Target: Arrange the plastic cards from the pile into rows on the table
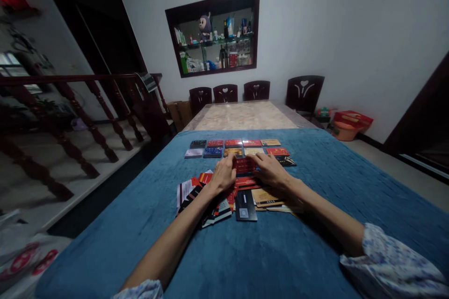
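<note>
Both my hands meet over a red card (244, 165) lying on the blue cloth (315, 187). My left hand (223, 174) touches the card's left edge with curled fingers. My right hand (269, 169) pinches its right edge. Beyond the hands, several cards (233, 148) lie in two neat rows. Under my wrists sits a loose heap of cards (224, 201), among them a black card (245, 205) and a tan card (264, 196).
The blue cloth covers the near part of a long table; bare marble top (242, 117) shows beyond. Several dark chairs (303, 92) stand at the far end. A wooden railing (87, 117) runs on the left. A red basin (349, 124) sits on the floor at right.
</note>
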Demonstrator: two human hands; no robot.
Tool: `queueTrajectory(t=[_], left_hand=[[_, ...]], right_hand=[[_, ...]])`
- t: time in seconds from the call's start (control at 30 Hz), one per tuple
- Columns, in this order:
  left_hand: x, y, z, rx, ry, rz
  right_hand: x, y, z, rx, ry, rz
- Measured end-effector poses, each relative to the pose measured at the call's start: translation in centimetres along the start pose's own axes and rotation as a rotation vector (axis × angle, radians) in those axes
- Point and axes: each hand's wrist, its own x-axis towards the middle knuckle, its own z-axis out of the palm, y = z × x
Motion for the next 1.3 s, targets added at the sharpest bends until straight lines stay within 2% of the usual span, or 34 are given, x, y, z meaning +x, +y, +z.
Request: queueTrajectory(t=[0.2, 0.47, 0.63, 0.83, 1.03, 1.3], left_hand=[[0.0, -0.3, -0.2, -0.003, -0.048, 0.015], [0.3, -0.7, 0.0, 0.001, -0.052, 0.053], [0.3, -1.0, 0.0, 0.027, -0.078, 0.053], [0.2, -0.5, -1.0, 0.078, -0.113, 0.058], [0.2, -0.3, -1.9, 0.165, -0.221, 0.07], [0.5, -0.9, -2.5, 0.262, -0.256, 0.095]], right_hand=[[0.0, 0.1, -0.2, -0.014, -0.005, -0.027], [0.0, 0.3, -0.4, -0.008, -0.012, -0.038], [-0.1, 0.7, 0.0, -0.003, 0.034, -0.075], [-0.2, 1.0, 0.4, 0.04, 0.101, -0.128], [0.1, 1.2, 0.5, 0.048, 0.054, -0.14], [1.4, 1.2, -0.2, 0.027, -0.018, -0.172]])
